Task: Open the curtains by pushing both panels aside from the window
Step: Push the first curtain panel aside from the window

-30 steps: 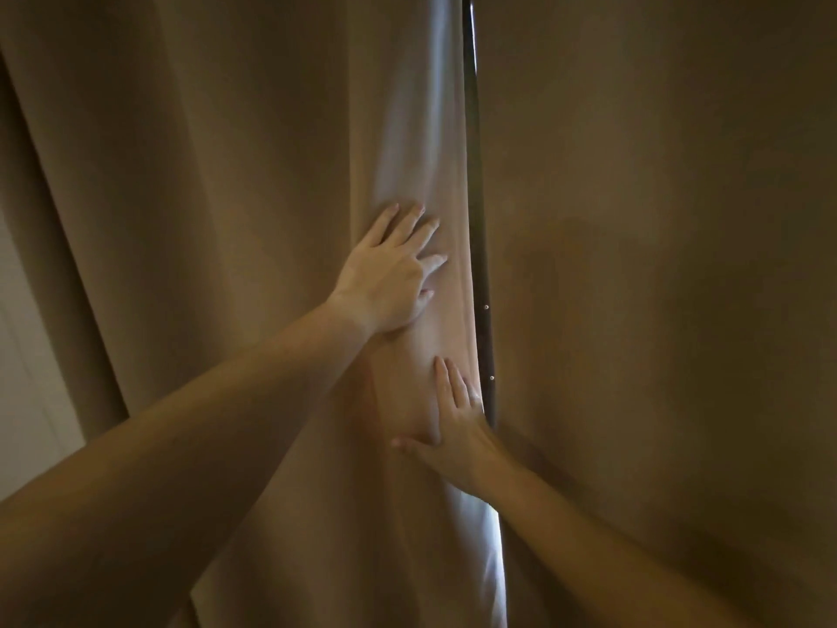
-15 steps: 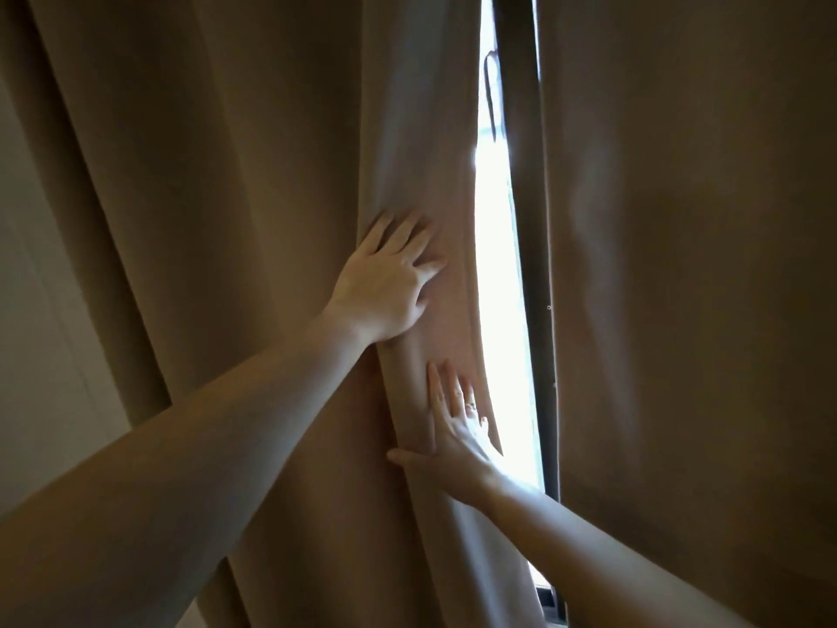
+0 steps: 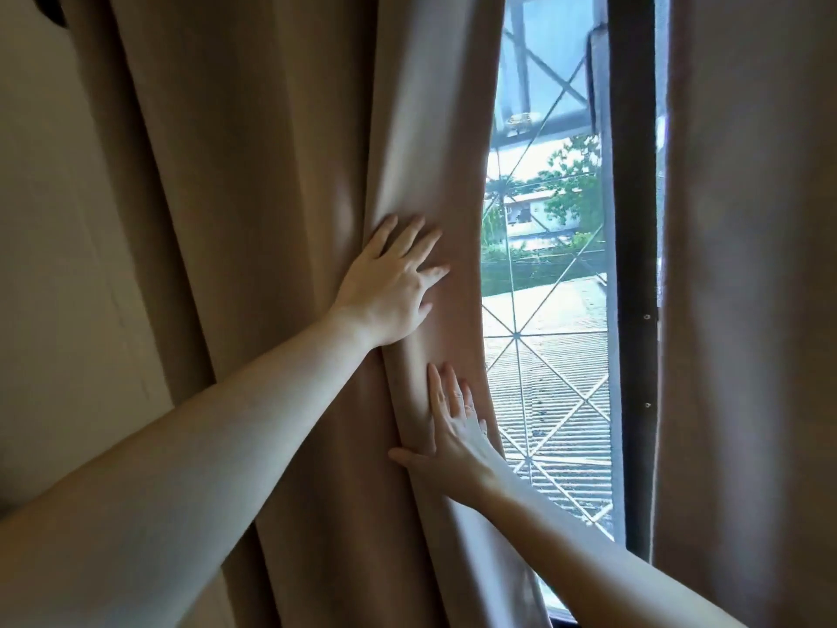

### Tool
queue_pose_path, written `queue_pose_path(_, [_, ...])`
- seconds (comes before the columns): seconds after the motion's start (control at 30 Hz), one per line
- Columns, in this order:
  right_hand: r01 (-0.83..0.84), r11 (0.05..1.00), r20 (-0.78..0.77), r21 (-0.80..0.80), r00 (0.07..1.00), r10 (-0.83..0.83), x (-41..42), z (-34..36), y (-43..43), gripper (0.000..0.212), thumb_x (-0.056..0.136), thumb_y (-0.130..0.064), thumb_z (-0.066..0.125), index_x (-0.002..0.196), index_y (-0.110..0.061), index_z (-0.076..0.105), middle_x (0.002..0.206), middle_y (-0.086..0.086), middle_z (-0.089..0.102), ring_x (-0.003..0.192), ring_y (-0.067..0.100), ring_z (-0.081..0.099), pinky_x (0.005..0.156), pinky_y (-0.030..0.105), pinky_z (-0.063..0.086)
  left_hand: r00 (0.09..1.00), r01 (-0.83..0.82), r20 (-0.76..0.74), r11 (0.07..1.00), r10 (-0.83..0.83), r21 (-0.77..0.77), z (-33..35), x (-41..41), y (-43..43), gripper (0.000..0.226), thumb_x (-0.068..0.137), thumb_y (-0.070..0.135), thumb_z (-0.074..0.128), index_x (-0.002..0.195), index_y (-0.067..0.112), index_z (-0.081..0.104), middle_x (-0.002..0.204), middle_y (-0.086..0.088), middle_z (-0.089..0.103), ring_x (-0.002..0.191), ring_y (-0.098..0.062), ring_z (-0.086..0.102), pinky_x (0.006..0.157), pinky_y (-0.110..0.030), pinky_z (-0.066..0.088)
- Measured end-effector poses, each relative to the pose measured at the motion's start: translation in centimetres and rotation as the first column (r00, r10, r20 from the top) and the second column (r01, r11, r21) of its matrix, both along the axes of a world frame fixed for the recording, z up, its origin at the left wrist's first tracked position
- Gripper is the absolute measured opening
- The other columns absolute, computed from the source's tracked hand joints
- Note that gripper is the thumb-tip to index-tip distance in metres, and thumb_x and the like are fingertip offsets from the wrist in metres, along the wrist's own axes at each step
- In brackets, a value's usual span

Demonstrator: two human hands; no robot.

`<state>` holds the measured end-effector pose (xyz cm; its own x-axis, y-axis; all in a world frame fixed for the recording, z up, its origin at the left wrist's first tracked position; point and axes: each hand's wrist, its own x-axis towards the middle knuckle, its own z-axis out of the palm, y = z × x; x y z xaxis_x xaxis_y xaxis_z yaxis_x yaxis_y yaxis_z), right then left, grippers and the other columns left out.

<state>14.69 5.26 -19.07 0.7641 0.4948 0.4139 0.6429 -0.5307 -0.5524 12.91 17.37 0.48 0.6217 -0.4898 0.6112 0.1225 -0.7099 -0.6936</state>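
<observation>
The left curtain panel (image 3: pixel 281 183) is brown and bunched into deep folds. My left hand (image 3: pixel 389 283) lies flat against its inner edge, fingers spread. Just below, my right hand (image 3: pixel 453 439) also presses flat on the same edge, fingers straight and apart. Neither hand grips the cloth. The right curtain panel (image 3: pixel 752 265) hangs straight at the right side. Between the two panels a strip of window (image 3: pixel 543 287) shows daylight, a metal grille and roofs outside.
A dark vertical window frame bar (image 3: pixel 634 247) stands just left of the right panel. A pale wall (image 3: pixel 59 274) runs along the far left, beside the bunched panel. A dark curtain-rod end (image 3: pixel 50 6) shows at the top left.
The left panel has slid left under both flat hands. The gap between the panels has grown from a thin slit to a wide strip of bright window.
</observation>
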Motion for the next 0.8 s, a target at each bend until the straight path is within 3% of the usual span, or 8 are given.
queue_pose_path(0.8, [-0.197, 0.980, 0.004, -0.028, 0.980, 0.197, -1.5, 0.0, 18.4, 0.127, 0.074, -0.083, 0.064, 0.155, -0.049, -0.028, 0.173, -0.010, -0.024, 0.161, 0.026, -0.012, 0.120, 0.072, 0.020, 0.986, -0.165, -0.008, 0.985, 0.165, -0.043, -0.8, -3.2, 18.9, 0.059, 0.096, 0.049, 0.060, 0.153, 0.034, 0.055, 0.174, -0.009, 0.032, 0.164, -0.033, 0.019, 0.134, -0.057, 0.008])
